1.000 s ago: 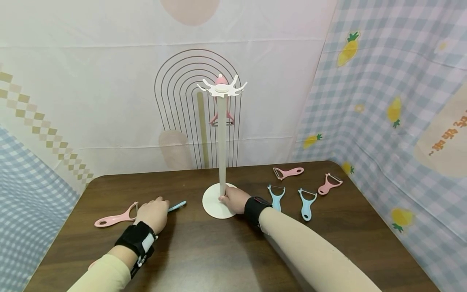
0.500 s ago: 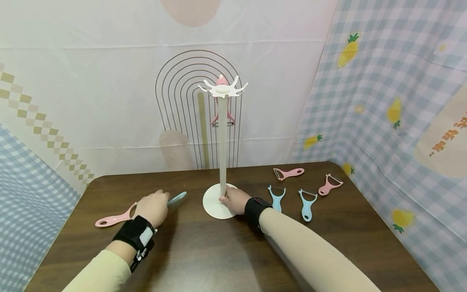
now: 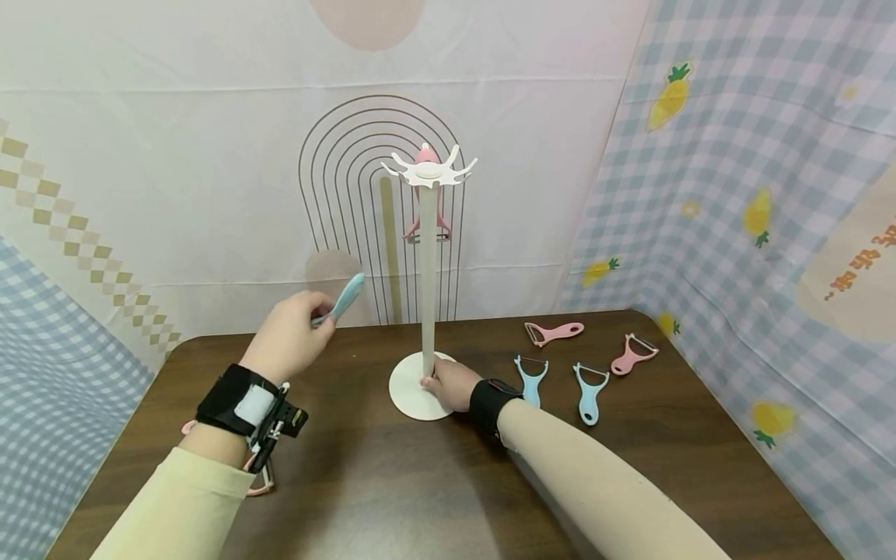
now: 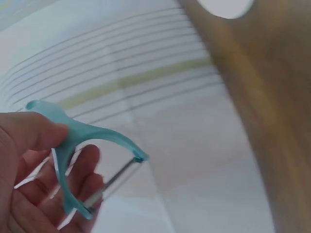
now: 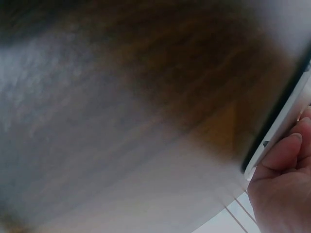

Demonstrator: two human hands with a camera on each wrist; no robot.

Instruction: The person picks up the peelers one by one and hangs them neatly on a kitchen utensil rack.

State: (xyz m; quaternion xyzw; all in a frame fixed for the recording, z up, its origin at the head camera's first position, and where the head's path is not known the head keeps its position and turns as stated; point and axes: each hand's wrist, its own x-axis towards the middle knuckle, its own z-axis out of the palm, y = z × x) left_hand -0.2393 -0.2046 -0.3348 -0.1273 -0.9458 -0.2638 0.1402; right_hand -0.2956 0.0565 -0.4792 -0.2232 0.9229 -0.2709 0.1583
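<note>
Left of the white hook stand [image 3: 428,264], apart from its pole, the left hand [image 3: 285,336] pinches a light-blue Y-peeler [image 3: 347,297] off the brown table [image 3: 392,498]; thumb near the fork, fingers bent behind, handle tilted up toward the stand, metal blade spanning the prongs. At the stand's foot, right hand [image 3: 451,383] grips the round base, thumb near the pole; right wrist view largely blurred, curled fingers at the base's edge. Behind the stand's pole, a hanging pink peeler [image 3: 427,156], handle up, blade down. Right of the stand, lying on the wood: far pink peeler [image 3: 560,332], outer pink peeler [image 3: 630,358], a blue peeler partly covered by the right wrist strap [image 3: 532,383], and an uncovered blue peeler [image 3: 589,400]. Well left of the stand, a mostly hidden pink peeler [image 3: 188,427] beneath the left forearm.
</note>
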